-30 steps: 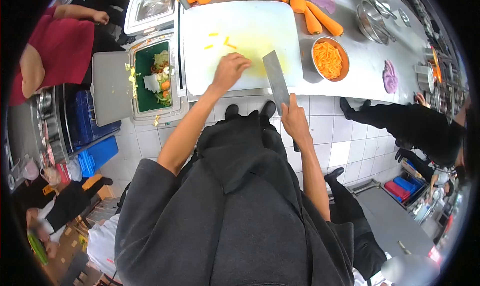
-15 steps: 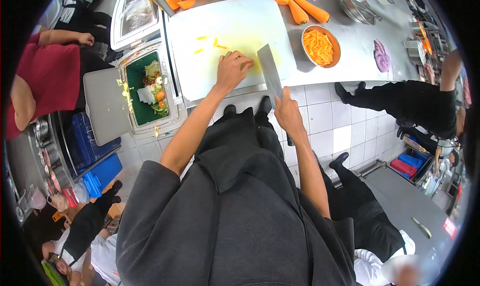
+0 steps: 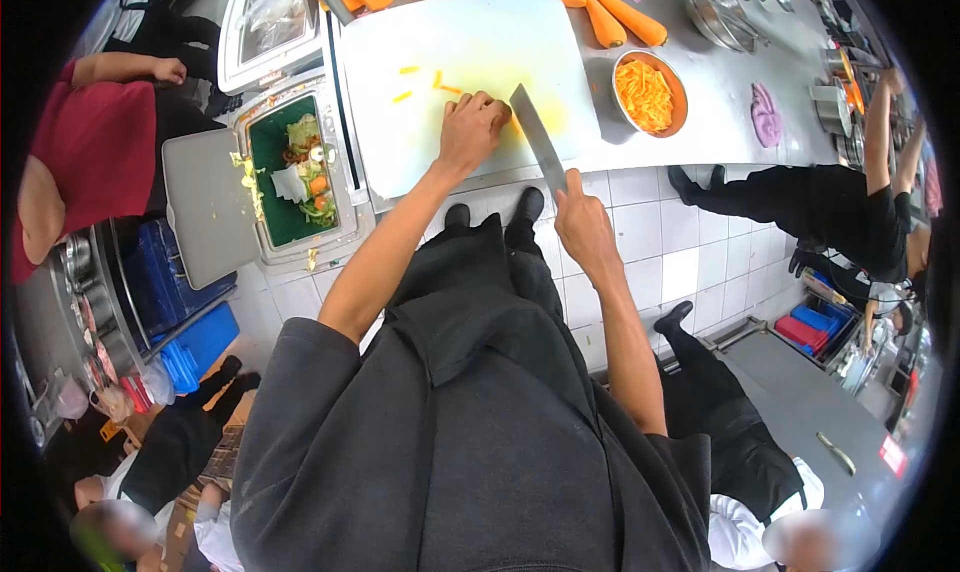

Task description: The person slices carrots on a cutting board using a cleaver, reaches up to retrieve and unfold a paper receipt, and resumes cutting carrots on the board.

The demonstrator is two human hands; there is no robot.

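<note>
My right hand (image 3: 588, 230) is wrapped round the handle of a cleaver (image 3: 538, 137), whose broad blade reaches over the white cutting board (image 3: 390, 47). Beside the blade, my left hand (image 3: 474, 132) rests on the board with its fingers curled down. A bit of orange carrot (image 3: 516, 129) shows between these fingertips and the blade; most of it is hidden. Several carrot sticks (image 3: 438, 79) lie loose just beyond my left hand. To the right of the board stands a metal bowl (image 3: 679, 102) heaped with shredded carrot (image 3: 643, 96).
Peeled carrots (image 3: 628, 14) lie beyond the board, and a purple cloth (image 3: 765, 115) is on the counter at right. Left of the board, an open green-lined bin (image 3: 268, 177) holds scraps. A person in a red shirt (image 3: 95, 162) stands at left; other people are around.
My left hand has shifted slightly right, its fingers more tightly curled near the blade. The cleaver has turned more edge-on and tilted, still in my right hand. The whole view has moved slightly.
</note>
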